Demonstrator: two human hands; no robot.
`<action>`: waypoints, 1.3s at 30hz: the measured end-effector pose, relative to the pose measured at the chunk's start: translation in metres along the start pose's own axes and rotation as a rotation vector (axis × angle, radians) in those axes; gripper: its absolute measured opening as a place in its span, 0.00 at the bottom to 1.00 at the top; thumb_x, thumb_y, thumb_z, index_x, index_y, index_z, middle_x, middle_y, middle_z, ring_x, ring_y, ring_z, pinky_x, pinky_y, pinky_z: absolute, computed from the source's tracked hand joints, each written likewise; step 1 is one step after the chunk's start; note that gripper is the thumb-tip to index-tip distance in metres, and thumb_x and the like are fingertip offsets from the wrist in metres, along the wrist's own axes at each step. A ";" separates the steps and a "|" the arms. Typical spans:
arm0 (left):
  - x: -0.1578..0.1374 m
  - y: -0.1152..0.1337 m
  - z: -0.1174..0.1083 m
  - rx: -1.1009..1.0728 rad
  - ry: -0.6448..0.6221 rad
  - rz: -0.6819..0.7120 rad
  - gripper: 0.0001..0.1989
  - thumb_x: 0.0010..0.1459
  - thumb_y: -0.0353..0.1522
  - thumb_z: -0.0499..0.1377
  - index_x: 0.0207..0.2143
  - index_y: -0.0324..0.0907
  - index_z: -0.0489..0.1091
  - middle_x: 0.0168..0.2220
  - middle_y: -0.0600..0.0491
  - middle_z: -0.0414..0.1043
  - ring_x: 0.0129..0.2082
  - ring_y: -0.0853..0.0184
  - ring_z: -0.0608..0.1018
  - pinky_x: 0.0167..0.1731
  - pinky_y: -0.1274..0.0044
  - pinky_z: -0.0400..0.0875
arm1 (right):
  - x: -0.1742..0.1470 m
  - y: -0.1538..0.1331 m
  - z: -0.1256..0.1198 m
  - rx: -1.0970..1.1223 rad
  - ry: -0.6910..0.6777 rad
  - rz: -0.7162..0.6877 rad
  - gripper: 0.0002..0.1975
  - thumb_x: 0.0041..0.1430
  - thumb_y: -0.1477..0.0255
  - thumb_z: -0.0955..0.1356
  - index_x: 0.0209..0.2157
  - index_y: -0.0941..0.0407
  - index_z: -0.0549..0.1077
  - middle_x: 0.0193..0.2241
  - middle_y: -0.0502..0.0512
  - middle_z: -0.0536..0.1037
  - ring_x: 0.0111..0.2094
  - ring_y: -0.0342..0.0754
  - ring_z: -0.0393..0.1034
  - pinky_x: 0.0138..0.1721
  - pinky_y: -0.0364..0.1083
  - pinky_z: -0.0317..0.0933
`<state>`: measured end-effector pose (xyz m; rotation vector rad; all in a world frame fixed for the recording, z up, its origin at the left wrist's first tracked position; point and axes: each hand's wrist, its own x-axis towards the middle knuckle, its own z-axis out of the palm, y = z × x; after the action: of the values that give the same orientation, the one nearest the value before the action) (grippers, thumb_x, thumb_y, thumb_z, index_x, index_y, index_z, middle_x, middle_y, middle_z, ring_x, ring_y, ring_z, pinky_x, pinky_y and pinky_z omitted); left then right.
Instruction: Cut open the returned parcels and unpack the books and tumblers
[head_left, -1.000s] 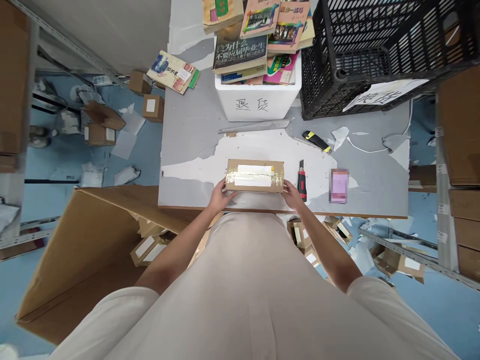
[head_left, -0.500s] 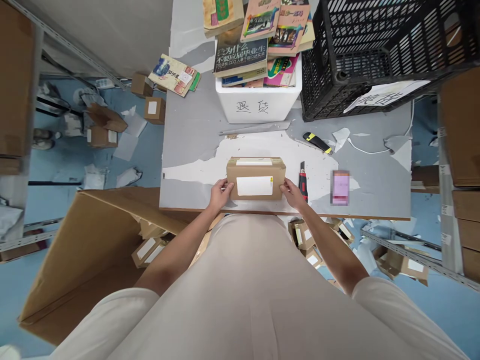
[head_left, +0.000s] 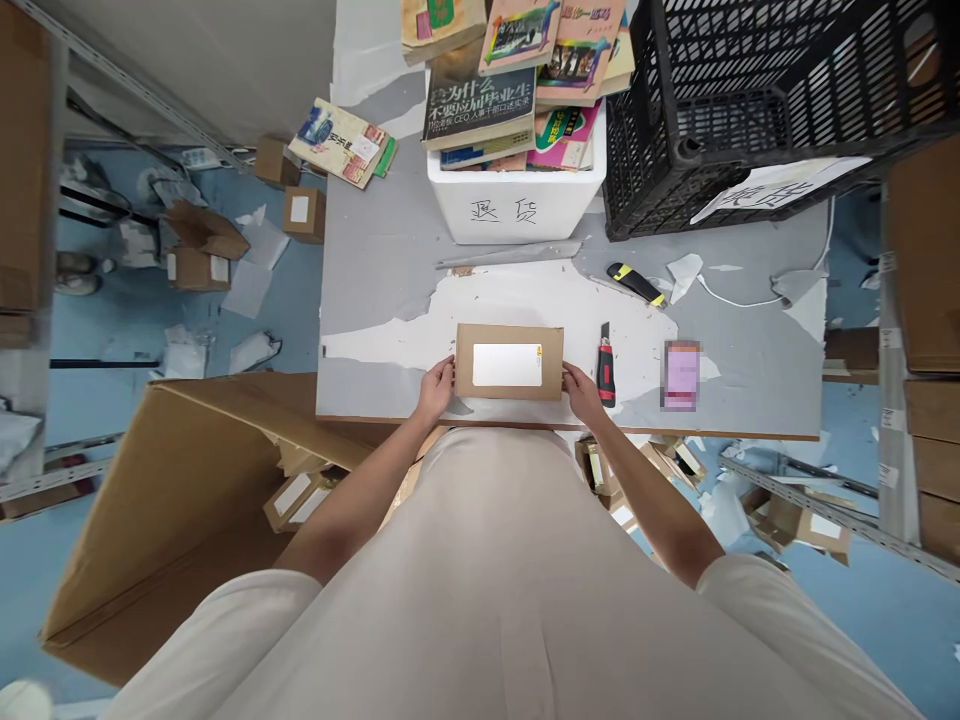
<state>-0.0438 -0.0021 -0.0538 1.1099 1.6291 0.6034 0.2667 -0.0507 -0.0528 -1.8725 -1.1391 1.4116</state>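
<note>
A brown cardboard box (head_left: 465, 390) with a white label on its upper face is between my hands at the front of the table. My left hand (head_left: 437, 385) grips its left end, fingers against the side. At the opposite end, my right hand (head_left: 582, 390) is closed on the box's right edge. Just right of that hand lies a red and black box cutter (head_left: 606, 370) with its blade end pointing away from me. A second cutter, yellow and black (head_left: 636, 284), rests farther back.
A white bin (head_left: 517, 210) piled with books (head_left: 480, 105) stands at the back, beside a black plastic crate (head_left: 652, 190). Two or so books (head_left: 341, 143) lie back left. A blurred pink item (head_left: 682, 376) is at right. A large open carton (head_left: 150, 500) stands left of me.
The box has tipped so that its labelled face now points up and its taped far side no longer shows. Both hands have stayed at its ends.
</note>
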 end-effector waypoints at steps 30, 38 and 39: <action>-0.004 0.061 -0.009 0.325 0.059 0.088 0.23 0.60 0.49 0.50 0.27 0.41 0.72 0.24 0.54 0.71 0.26 0.68 0.70 0.30 0.76 0.62 | 0.016 -0.054 -0.017 -0.338 0.027 -0.119 0.25 0.65 0.54 0.53 0.32 0.55 0.72 0.29 0.56 0.73 0.32 0.50 0.68 0.36 0.48 0.61; -0.005 0.061 -0.008 0.267 0.067 0.047 0.23 0.59 0.50 0.51 0.31 0.41 0.74 0.30 0.51 0.76 0.28 0.66 0.74 0.32 0.76 0.65 | 0.020 0.013 -0.041 -0.546 0.384 0.196 0.36 0.51 0.61 0.70 0.60 0.59 0.61 0.53 0.72 0.64 0.55 0.66 0.60 0.52 0.61 0.58; -0.005 0.060 -0.008 0.258 0.068 0.042 0.23 0.59 0.50 0.52 0.32 0.41 0.74 0.31 0.51 0.77 0.29 0.66 0.74 0.33 0.76 0.65 | 0.021 0.017 -0.043 -0.592 0.373 0.231 0.37 0.50 0.63 0.71 0.61 0.58 0.60 0.53 0.72 0.63 0.55 0.68 0.59 0.51 0.63 0.58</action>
<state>-0.0287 0.0209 0.0001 1.3250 1.7826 0.4711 0.3148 -0.0387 -0.0636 -2.6139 -1.2622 0.8112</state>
